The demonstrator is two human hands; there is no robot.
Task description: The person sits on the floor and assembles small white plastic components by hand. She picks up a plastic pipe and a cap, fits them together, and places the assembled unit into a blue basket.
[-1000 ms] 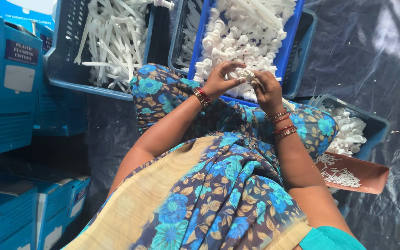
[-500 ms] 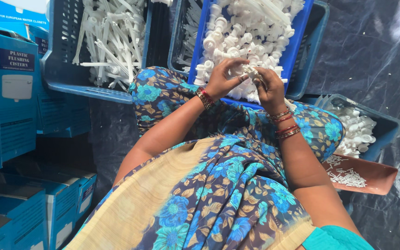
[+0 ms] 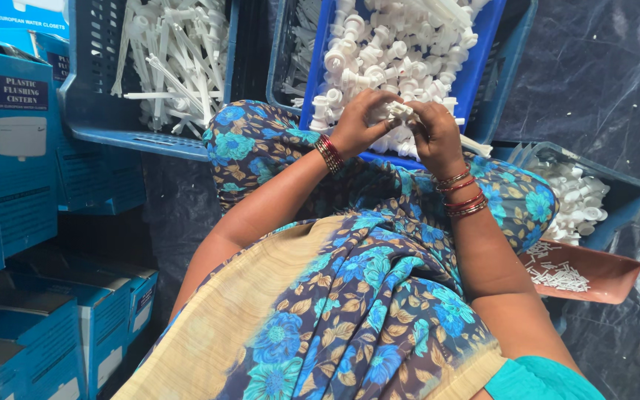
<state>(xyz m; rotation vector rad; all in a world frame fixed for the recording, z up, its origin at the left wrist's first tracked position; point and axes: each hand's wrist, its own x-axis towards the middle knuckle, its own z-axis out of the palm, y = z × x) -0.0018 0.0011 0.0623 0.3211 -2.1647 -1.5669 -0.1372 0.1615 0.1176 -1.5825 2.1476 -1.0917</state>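
Note:
My left hand [image 3: 361, 120] and my right hand [image 3: 435, 135] meet above my lap and both grip a small white plastic part [image 3: 398, 112] between the fingertips. Just beyond them stands a bright blue crate [image 3: 492, 44] heaped with several white plastic fittings [image 3: 394, 44]. Red bangles circle both wrists. My knees under blue floral cloth lie below the hands.
A dark blue crate [image 3: 105, 118] of long white plastic rods sits at the far left. Another blue bin [image 3: 620, 194] of white parts and a brown tray [image 3: 605, 274] of small white pins lie at the right. Blue cardboard boxes [image 3: 16, 163] stack on the left. Dark plastic sheeting covers the floor.
Both hands stay together on the white part and turn it slightly. The camera has shifted a little, so the scene sits lower and further right in view.

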